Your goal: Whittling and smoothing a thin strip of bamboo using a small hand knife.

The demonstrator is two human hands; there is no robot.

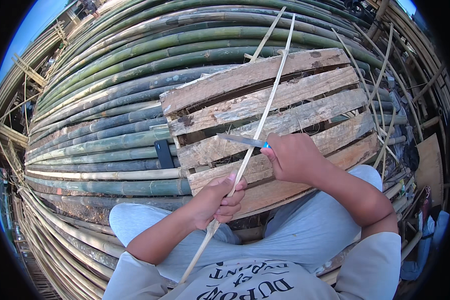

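Head view: a thin bamboo strip (268, 103) runs aslant through the middle of the frame, from the upper centre down to the person's shirt (245, 281). A knife (237, 139) crosses it near the centre, blade pointing left. The right hand (291, 159) is closed around the knife's handle; the left hand (219, 200) is curled shut around the strip, lower in the frame.

The step looks like trimming the strip with the blade. To do it well, keep the edge at a shallow angle, take light strokes away from the left fingers — they sit just below the blade — and ease off at the knots, where it could catch or dig in.

Beneath lies a slatted wooden crate (325, 109), with a dark phone (163, 154) just beyond its left side and bamboo poles (135, 188) spread across the upper and left frame.
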